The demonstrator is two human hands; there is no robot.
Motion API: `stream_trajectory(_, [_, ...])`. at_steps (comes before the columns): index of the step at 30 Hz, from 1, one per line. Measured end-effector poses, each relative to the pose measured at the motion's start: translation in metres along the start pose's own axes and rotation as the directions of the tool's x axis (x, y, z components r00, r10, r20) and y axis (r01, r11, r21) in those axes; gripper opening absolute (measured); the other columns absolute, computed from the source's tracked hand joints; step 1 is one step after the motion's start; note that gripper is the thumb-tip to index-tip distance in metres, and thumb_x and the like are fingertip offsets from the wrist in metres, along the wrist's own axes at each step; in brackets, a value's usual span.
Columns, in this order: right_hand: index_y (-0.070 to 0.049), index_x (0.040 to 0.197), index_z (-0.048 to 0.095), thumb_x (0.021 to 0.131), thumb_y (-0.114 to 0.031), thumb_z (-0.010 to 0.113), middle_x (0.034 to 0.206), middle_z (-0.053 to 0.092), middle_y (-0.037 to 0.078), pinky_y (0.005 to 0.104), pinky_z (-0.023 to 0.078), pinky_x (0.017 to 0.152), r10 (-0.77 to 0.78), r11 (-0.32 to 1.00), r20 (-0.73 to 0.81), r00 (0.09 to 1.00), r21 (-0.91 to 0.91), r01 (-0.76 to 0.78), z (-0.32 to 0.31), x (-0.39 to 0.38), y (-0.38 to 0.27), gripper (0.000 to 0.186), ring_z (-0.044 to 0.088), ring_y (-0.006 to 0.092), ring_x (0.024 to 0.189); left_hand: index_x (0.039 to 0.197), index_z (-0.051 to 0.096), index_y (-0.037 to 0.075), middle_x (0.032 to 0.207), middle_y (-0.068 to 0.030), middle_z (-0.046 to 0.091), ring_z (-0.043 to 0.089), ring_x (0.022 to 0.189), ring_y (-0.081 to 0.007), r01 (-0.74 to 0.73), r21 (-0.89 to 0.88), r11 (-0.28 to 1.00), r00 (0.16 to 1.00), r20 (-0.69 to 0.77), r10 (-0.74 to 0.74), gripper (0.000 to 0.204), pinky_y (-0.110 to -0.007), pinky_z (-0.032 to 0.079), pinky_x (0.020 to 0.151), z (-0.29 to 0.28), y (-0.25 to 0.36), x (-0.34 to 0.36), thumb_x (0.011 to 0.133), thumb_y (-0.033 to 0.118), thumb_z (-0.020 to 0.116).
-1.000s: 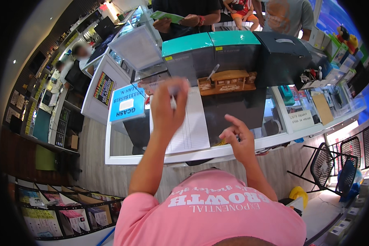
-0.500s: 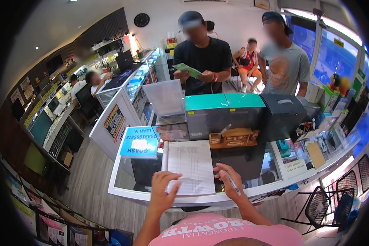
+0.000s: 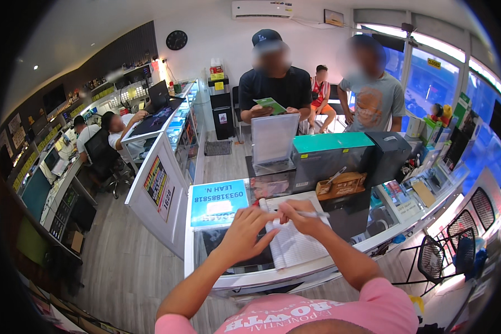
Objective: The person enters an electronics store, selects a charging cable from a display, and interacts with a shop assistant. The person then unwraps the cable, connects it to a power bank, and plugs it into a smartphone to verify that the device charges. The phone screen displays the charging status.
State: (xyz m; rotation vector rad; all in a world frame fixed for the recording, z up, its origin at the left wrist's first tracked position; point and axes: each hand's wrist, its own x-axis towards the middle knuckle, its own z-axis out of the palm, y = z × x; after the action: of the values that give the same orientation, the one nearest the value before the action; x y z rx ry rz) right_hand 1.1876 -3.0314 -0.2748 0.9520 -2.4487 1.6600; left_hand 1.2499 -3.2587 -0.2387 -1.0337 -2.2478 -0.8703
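Observation:
An open lined notebook (image 3: 299, 247) lies on the glass counter in front of me, with writing in its ruled columns. My right hand (image 3: 298, 217) is closed over the upper part of the page and grips a pen (image 3: 314, 214), which points off to the right. Close to its left, my left hand (image 3: 246, 232) reaches over the notebook's left edge, fingers stretched and thumb apart, holding nothing. Its fingertips come near the right hand; whether they touch cannot be made out. My forearms hide part of the counter.
A blue sign (image 3: 219, 201) lies left of the notebook. Behind it stand a clear display stand (image 3: 273, 139), a wooden pen holder (image 3: 345, 185) and teal-topped boxes (image 3: 333, 142). Across the counter, one person (image 3: 275, 92) holds a green leaflet (image 3: 270, 105); another person (image 3: 373, 100) stands beside them.
Both hands have moved forward and together over the top of the notebook, the right still with the pen. My view has shifted. The leaflet is held lower and the second person's arm is bent.

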Motion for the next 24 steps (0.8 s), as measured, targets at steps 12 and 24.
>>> stream_trajectory(12, [-0.016, 0.114, 0.069, 0.102, -0.036, 0.063, 0.079, 0.071, 0.015, 0.0407, 0.052, 0.062, 0.063, 0.941, -0.222, 0.973, -0.312, -0.132, 0.061, 0.041, 0.051, 0.025, 0.070, 0.0318, 0.071, 0.119, 0.073, 0.021, 0.122, -0.0012, 0.062, 0.051, 0.123, -0.0254, -0.270, -0.083, 0.959, 0.962, 0.020, 0.273, 0.030, -0.046, 0.033, 0.108, 0.049, -0.046, -0.019, 0.090, 0.031, 0.075])
stream_trajectory(24, [-0.005, 0.093, 0.064, 0.107, -0.054, 0.046, 0.065, 0.063, 0.004, 0.0219, 0.042, 0.051, 0.080, 0.914, -0.997, 0.019, 0.081, 0.398, -0.210, -0.025, 0.050, 0.055, 0.054, 0.0109, 0.052, 0.161, 0.024, 0.000, 0.169, -0.0213, 0.017, 0.007, 0.159, -0.0336, -0.265, -0.551, 0.791, 0.703, 0.452, 0.550, 0.076, -0.054, 0.005, 0.127, 0.149, 0.122, 0.020, 0.108, 0.053, 0.035])
